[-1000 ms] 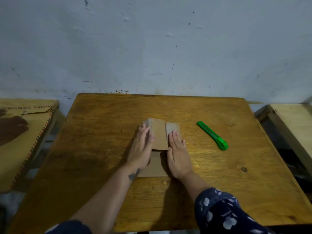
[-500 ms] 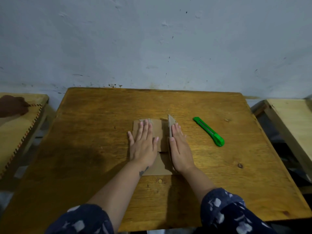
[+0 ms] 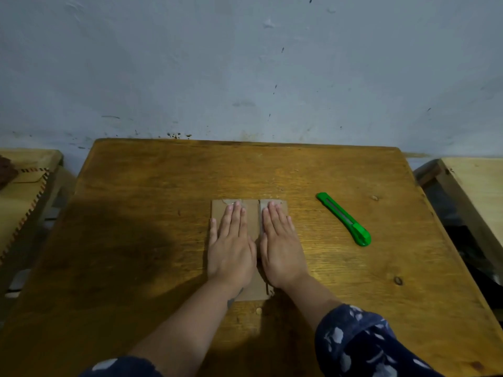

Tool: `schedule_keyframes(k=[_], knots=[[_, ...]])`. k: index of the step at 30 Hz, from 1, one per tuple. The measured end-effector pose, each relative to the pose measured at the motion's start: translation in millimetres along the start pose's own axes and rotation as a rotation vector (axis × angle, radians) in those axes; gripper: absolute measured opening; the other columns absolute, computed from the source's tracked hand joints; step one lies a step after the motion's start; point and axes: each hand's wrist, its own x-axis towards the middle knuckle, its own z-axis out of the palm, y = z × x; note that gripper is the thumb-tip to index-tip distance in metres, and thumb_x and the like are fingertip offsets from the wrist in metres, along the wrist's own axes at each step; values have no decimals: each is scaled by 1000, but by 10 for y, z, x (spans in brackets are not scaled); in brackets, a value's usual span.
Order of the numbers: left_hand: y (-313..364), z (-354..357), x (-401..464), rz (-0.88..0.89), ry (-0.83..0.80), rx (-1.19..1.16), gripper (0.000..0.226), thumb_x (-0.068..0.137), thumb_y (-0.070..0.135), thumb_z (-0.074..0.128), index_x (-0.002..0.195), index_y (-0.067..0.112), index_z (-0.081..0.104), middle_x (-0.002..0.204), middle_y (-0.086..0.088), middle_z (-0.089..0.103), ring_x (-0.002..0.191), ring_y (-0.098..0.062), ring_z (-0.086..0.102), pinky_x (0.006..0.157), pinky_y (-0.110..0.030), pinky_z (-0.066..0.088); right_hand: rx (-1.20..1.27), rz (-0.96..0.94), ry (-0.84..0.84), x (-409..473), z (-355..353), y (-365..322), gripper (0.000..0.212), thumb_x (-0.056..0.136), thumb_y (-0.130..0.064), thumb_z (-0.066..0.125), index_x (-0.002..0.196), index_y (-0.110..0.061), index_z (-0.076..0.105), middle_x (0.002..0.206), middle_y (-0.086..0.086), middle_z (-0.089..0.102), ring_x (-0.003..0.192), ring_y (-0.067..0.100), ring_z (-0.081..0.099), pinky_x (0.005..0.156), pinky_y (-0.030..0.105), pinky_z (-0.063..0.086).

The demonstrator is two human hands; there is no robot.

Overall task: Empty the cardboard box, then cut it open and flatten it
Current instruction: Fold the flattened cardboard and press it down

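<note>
Head view: the cardboard box [image 3: 251, 216] lies flat mid-table [image 3: 136, 240]. The left hand [image 3: 231, 248] and right hand [image 3: 280, 248] press it, fingers straight, gripping nothing. A green cutter [image 3: 344, 219] lies apart, right. Flattening seems nearly done; next likely needs only lifting the palms.

Head view, down over table [image 3: 136, 213]

The cardboard box [image 3: 251, 221] lies flattened near the middle of the wooden desk [image 3: 163, 213], with the left hand [image 3: 231, 246] and right hand [image 3: 280, 246] pressed palm-down on it side by side, fingers straight and pointing toward the far wall. A green utility knife [image 3: 344, 219] lies on the desk to the right of the hands, apart from the cardboard. Paler wooden furniture stands at either side.
</note>
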Motion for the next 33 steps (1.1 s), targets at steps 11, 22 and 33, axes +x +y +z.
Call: schedule_keyframes(k=[11, 22, 33], knots=[[29, 34, -25, 3, 27, -11, 69, 86, 37, -12, 151, 11, -9, 159, -5, -19, 145, -18, -22, 119, -46, -7, -87, -4, 9, 1, 98, 18, 65, 93, -38, 5, 149, -6, 5, 158, 8, -7, 146, 18, -12, 118, 35, -7], [-39, -44, -106, -352, 205, -286, 64, 93, 46, 5, 152, 23, 2, 160, -8, -3, 148, -25, -10, 115, -55, -12, -18, 442, 111, -86, 71, 5, 63, 94, -55, 15, 151, -30, 4, 159, 11, -6, 145, 28, -18, 108, 49, -24], [264, -284, -488, -192, 221, -666, 44, 101, 28, 37, 145, 34, 35, 159, -4, 13, 143, -25, 21, 111, -41, 28, 421, 338, 390, -757, -255, -96, 51, 98, -41, 32, 147, -32, 23, 153, 2, 17, 129, 20, 40, 101, 37, 43]])
